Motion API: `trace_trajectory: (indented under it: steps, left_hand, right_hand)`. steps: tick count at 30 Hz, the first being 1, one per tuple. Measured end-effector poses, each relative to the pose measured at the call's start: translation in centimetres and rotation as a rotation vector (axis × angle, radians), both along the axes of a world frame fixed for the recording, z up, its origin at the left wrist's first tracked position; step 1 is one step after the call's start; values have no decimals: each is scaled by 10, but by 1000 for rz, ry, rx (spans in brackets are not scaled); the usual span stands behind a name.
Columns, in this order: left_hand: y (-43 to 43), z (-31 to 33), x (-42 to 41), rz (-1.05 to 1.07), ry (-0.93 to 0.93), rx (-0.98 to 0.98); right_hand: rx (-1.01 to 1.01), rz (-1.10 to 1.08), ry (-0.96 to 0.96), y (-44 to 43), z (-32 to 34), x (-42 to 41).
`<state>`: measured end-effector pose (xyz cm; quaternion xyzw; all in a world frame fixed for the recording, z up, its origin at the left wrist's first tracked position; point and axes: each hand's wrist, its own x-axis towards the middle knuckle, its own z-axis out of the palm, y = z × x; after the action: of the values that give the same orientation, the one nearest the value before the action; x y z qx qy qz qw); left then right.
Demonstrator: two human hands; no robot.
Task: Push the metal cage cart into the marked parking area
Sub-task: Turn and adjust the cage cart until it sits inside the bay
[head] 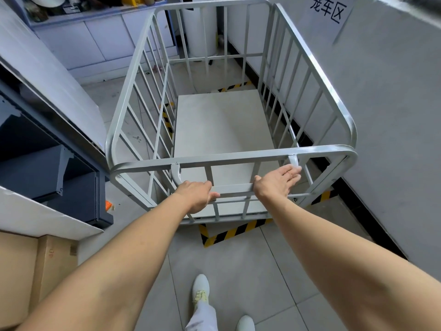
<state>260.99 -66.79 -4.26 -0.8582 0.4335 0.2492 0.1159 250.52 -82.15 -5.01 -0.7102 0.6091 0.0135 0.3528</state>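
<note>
The grey metal cage cart [317,65] stands in front of me, empty, its flat floor panel [219,123] bare. Yellow-and-black floor tape [229,232] marks a rectangle around the cart's base, showing at the near edge, the left side and the far end. My left hand [196,194] is curled over the low handle bar [235,187] at the cart's near end. My right hand [276,183] rests on the same bar farther right, fingers stretched out and not wrapped around it.
A grey wall [381,115] with a paper sign [328,10] runs close along the cart's right side. A dark shelf unit [59,168] and cardboard boxes [35,271] stand at left. White cabinets [100,44] and a white cylinder [200,32] lie beyond. My shoes [201,289] are on the tiled floor.
</note>
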Motion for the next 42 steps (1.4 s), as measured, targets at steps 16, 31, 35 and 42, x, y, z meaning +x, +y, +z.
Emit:
trace_trajectory:
  steps: [16, 31, 35, 42]
  left_hand:
    - [-15, -4, 1, -118, -6, 23]
    - [-113, -8, -43, 11, 27, -11]
    - [-142, -12, -51, 83, 46, -30]
    - [-186, -22, -52, 146, 38, -36]
  right_hand:
    - [-36, -143, -26, -32, -18, 8]
    - [-73, -29, -7, -136, -16, -22]
    - [-87, 7, 12, -169, -17, -24]
    - [-131, 24, 12, -216, -21, -21]
